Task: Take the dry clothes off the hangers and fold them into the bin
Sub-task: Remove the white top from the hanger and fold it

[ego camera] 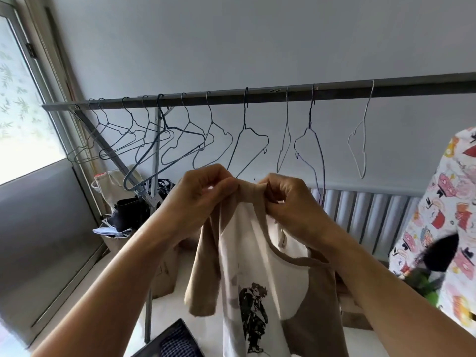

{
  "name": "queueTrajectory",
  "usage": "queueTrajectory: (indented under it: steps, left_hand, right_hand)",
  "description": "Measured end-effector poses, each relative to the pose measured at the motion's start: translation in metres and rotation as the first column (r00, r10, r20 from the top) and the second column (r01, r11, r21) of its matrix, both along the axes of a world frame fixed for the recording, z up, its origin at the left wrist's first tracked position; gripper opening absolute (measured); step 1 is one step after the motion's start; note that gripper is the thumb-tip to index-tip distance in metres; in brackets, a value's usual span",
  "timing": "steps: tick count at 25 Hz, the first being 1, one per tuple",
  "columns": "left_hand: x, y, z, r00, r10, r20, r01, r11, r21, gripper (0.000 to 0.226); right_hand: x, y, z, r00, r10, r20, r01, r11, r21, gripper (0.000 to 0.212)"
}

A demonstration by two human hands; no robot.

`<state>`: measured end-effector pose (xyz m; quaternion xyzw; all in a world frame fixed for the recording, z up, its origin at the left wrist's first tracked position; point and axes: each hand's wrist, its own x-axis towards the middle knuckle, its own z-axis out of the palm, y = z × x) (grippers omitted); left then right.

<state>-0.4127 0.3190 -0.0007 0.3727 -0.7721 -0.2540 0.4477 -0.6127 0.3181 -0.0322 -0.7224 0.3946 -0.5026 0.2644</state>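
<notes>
Hands [203,194] [288,202] pinching soft tan-and-white shirt [257,266], thin wire hangers [247,140]

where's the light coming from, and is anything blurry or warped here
Head view: daylight enters from the window at left, blown out white; the wide lens slants the rail and the window; the patterned cloth at the right edge is blurred; the left hand, right hand and shirt are sharp enough.

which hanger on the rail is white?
The rightmost hanger, hanging apart from the rest; the others are dark or grey wire.
</notes>
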Motion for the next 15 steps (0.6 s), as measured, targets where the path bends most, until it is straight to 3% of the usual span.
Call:
queueTrajectory:
  steps: [5,9,12,15]
  left_hand:
    - [0.004,-0.002,-0.007,0.995,0.007,-0.101,-0.009,1.0,-0.021,0.028]
    - [0.037,-0.008,-0.014,0.997,0.073,0.029,-0.072,0.997,-0.031,0.026]
    - [0.06,-0.008,-0.018,0.976,0.106,0.192,-0.097,0.994,-0.054,0.027]
    - [0.072,-0.002,-0.022,0.971,0.097,0.218,-0.105,0.994,0.026,0.025]
  right_hand:
    - [-0.033,-0.003,-0.027,0.923,-0.173,-0.343,0.253,0.946,0.203,0.016]
    - [-0.06,-0.001,-0.028,0.876,-0.115,-0.468,0.287,0.905,0.315,0.013]
    - [-0.066,0.0,-0.022,0.906,-0.112,-0.409,0.263,0.906,0.332,0.005]
    - [-0.066,0.003,-0.015,0.968,-0.075,-0.238,0.163,0.913,0.373,0.015]
